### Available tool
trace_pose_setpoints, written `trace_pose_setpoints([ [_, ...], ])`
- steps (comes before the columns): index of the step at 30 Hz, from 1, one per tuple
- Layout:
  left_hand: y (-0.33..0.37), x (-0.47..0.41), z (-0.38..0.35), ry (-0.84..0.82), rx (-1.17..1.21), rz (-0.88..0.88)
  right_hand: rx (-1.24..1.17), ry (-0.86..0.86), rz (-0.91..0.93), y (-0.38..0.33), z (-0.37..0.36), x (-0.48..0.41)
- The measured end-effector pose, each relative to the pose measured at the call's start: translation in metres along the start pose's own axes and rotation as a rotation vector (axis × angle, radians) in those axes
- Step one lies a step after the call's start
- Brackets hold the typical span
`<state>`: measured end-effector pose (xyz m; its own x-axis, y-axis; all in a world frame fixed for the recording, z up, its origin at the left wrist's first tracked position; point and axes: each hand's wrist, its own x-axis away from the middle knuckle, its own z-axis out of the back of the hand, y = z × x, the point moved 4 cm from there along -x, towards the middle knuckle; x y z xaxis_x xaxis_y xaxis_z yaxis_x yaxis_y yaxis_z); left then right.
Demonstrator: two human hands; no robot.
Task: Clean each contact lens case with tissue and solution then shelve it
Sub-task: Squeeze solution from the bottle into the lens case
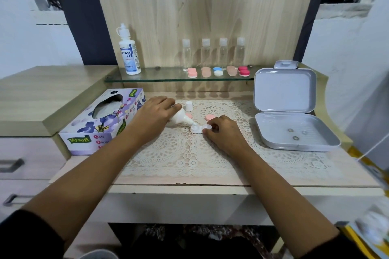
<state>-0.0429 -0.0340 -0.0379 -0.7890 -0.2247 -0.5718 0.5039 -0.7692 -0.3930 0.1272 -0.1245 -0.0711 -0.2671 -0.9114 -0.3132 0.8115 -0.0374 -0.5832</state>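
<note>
My left hand (154, 114) grips a small white solution bottle (181, 117), tipped down to the right with its nozzle over the left well of an open white contact lens case (200, 128) on the lace mat. My right hand (224, 131) pinches the case's right side and steadies it. The bottle's white cap (188, 106) stands just behind. Two pink lids (209, 117) lie on the mat near the bottle, one partly hidden behind it. On the glass shelf (160, 78) sit several closed lens cases (219, 71) in pink, blue-white and red.
A tissue box (101, 121) lies at the left of the desk. An open grey box (294, 130) holding small round items stands at the right. On the shelf stand a large solution bottle (128, 50) and several clear small bottles (223, 52).
</note>
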Motion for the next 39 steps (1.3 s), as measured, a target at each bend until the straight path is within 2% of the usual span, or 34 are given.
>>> trace_pose_setpoints([
  [17,0.008,-0.006,0.001,-0.026,0.067,0.026,-0.022,0.019,0.005,0.004,-0.002,-0.001],
  [31,0.018,-0.021,-0.001,0.025,0.042,-0.067,-0.06,0.02,0.023,0.005,-0.005,-0.004],
  [39,0.018,-0.023,-0.002,0.033,0.023,-0.061,-0.052,0.017,0.037,0.006,-0.005,-0.004],
])
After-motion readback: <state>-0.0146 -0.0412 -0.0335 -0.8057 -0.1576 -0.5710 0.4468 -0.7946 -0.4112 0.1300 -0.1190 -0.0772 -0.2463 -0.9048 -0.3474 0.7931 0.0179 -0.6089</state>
